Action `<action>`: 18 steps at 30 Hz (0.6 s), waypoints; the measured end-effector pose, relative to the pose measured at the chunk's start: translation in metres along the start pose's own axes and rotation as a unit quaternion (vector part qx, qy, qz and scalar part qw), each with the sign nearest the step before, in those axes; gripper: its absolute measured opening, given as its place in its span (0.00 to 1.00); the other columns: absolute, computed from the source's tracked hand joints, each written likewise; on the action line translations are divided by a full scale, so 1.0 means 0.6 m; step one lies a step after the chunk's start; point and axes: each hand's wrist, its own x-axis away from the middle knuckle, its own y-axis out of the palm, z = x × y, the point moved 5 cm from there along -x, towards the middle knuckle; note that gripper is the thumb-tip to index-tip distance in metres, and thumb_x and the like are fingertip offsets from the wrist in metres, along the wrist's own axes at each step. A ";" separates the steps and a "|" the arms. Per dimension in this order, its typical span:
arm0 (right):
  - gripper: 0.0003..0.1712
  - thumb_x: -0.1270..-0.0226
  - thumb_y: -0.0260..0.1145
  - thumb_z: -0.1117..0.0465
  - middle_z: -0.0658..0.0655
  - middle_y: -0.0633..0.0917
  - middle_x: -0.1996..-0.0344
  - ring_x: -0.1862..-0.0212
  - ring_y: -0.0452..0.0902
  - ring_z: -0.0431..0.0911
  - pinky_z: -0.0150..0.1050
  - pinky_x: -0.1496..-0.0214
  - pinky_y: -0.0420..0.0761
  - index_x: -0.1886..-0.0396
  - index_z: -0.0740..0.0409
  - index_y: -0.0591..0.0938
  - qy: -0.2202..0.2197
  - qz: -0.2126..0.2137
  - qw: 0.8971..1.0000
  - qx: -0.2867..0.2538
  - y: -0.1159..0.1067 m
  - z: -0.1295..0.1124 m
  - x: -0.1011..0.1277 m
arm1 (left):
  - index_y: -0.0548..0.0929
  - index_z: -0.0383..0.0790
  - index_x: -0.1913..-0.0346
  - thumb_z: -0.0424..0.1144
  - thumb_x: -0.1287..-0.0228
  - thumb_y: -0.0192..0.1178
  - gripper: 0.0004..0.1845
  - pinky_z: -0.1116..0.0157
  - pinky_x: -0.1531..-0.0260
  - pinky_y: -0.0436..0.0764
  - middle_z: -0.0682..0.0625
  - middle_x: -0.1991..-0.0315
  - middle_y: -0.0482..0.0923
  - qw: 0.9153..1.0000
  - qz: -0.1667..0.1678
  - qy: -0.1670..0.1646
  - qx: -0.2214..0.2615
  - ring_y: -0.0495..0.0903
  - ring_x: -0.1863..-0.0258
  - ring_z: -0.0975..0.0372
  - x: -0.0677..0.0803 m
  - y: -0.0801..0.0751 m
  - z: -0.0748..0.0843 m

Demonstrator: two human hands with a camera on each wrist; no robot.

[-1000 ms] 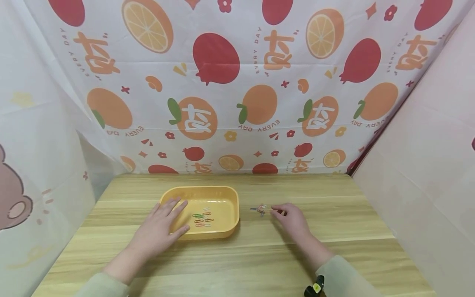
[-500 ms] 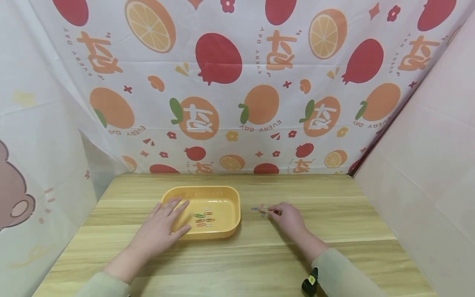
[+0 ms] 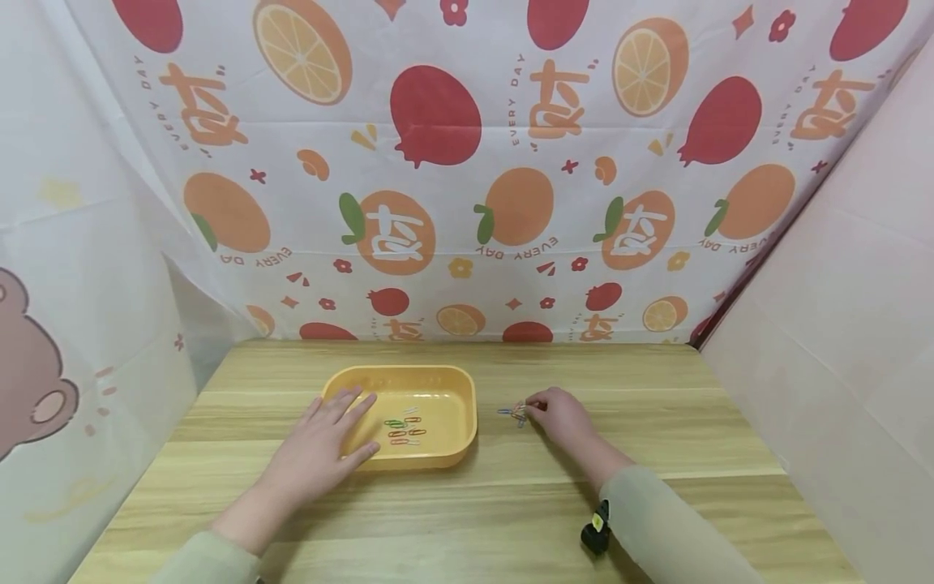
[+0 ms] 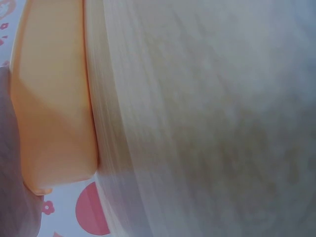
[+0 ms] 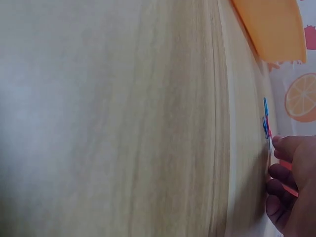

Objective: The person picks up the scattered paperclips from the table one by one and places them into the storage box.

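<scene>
Our right hand [image 3: 565, 415] has moved nearer the loose clips [image 3: 516, 413]. Our left hand [image 3: 319, 442] spreads its fingers over the yellow tray [image 3: 448, 418], paper clips [image 3: 395, 423] inside; on the table [image 3: 474, 527] to its right, we cannot tell if our right fingertips [image 3: 534, 402] pinch a loose clip.

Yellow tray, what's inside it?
Paper clips, some green, some red, lie inside the yellow tray. The left hand covers its near left corner; anything beneath can't be seen.
</scene>
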 end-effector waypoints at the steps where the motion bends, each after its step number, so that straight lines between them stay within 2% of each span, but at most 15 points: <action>1: 0.08 0.34 0.70 0.53 0.46 0.82 0.67 0.63 0.77 0.41 0.44 0.55 0.81 0.59 0.49 0.90 -0.002 -0.003 1.000 0.002 0.002 0.000 -0.002 | 0.63 0.49 0.24 0.62 0.34 0.59 0.40 0.47 0.25 0.43 0.41 0.26 0.61 1.000 0.002 0.000 -0.001 0.57 0.26 0.45 0.001 0.000 0.000; 10: 0.08 0.32 0.69 0.53 0.48 0.85 0.61 0.55 0.80 0.45 0.46 0.49 0.80 0.58 0.48 0.90 0.001 -0.027 1.000 0.010 0.003 -0.005 -0.009 | 0.63 0.49 0.24 0.61 0.34 0.60 0.40 0.45 0.25 0.44 0.43 0.25 0.59 1.000 -0.005 -0.007 -0.001 0.56 0.26 0.46 0.003 0.003 -0.003; 18: 0.06 0.32 0.68 0.55 0.47 0.85 0.62 0.56 0.79 0.44 0.46 0.50 0.80 0.62 0.46 0.91 -0.001 -0.021 1.000 0.011 0.003 -0.003 -0.011 | 0.63 0.48 0.24 0.61 0.34 0.60 0.40 0.46 0.25 0.42 0.42 0.25 0.59 1.000 -0.003 -0.004 -0.002 0.55 0.26 0.45 0.003 0.003 -0.001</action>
